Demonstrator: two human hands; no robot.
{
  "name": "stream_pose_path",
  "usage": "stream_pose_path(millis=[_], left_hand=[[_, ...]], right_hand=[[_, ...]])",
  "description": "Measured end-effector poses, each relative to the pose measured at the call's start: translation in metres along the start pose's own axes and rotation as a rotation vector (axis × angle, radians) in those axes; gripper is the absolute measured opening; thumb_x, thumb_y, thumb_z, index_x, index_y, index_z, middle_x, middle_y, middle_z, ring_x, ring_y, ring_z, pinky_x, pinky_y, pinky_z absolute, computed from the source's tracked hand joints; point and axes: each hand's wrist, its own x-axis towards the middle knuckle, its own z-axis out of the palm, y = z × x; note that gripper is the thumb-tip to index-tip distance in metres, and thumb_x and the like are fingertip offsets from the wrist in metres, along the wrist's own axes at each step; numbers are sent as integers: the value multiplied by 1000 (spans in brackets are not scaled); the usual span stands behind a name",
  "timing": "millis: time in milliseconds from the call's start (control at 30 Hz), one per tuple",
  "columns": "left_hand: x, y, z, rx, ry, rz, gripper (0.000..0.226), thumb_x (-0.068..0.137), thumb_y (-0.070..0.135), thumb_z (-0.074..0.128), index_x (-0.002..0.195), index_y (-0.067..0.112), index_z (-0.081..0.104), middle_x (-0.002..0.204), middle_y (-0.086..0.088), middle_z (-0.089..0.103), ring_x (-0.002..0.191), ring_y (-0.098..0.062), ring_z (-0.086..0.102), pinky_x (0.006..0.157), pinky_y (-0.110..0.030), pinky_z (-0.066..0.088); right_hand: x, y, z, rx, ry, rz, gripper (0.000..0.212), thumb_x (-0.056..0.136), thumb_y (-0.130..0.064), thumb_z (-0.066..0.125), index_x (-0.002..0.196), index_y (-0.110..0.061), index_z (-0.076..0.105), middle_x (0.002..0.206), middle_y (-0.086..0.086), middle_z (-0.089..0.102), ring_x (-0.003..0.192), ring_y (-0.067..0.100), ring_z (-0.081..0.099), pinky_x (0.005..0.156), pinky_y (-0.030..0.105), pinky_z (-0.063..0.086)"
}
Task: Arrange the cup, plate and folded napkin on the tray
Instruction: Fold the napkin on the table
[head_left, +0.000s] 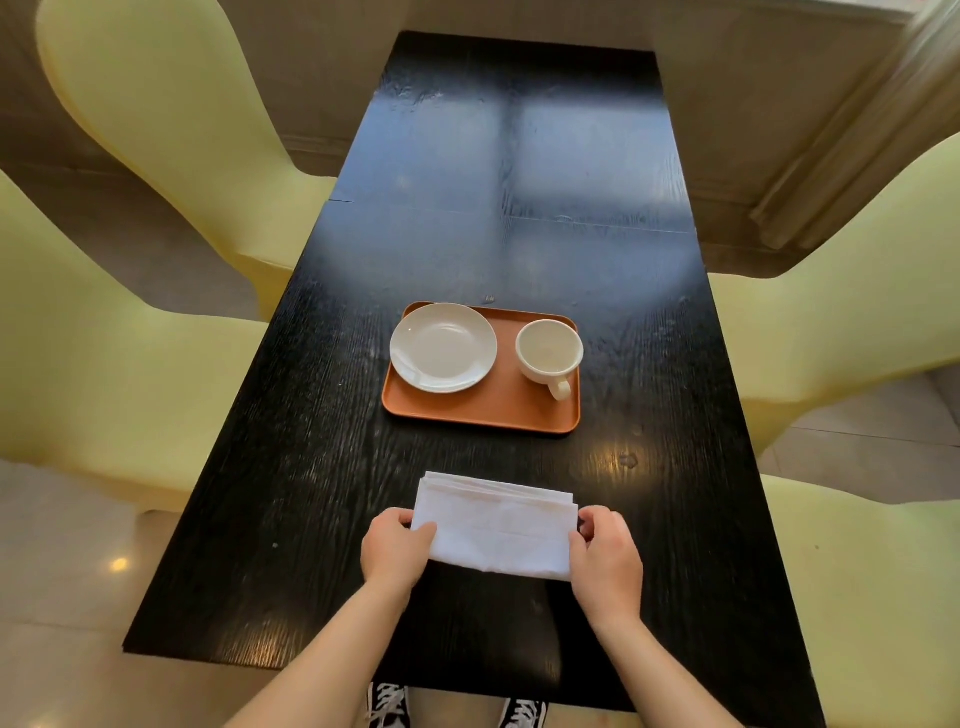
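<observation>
Your left hand (396, 548) and right hand (607, 556) pinch opposite ends of the folded napkin (497, 526), apparently resting on the black table (519, 171). Beyond, the orange tray (483, 408) carries plate (443, 347) and cup (549, 353).

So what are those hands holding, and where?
The folded napkin: left hand grips its left end, right hand its right end.

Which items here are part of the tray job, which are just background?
Job: tray, plate, cup, folded napkin held by left hand and right hand.
Background: black table, yellow chairs, sneakers.
</observation>
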Motion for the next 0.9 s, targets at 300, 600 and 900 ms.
stream_pose_path(millis=[300, 600, 900], left_hand=[[-15, 2, -13, -153, -26, 2, 5, 86, 16, 72, 82, 18, 69, 85, -2, 72, 77, -17, 70, 59, -32, 60], [-52, 24, -11, -185, -24, 233, 8, 79, 26, 74, 78, 33, 69, 77, 13, 72, 75, -3, 68, 68, -36, 61], [-85, 44, 14, -21, 15, 446, 11, 84, 26, 71, 90, 35, 69, 84, 16, 69, 81, -1, 64, 68, -16, 47]], right_hand=[[-18, -60, 35, 916, -519, 302, 54, 107, -19, 52, 158, -11, 36, 159, -1, 46, 146, 14, 43, 125, 39, 32], [-17, -48, 31, 1044, -457, 375, 48, 109, -16, 46, 156, -6, 39, 144, 0, 59, 141, 19, 52, 120, 38, 40], [-3, -35, 12, 1139, -372, 469, 31, 108, -25, 53, 130, -9, 65, 124, 10, 75, 106, 22, 77, 90, 35, 62]])
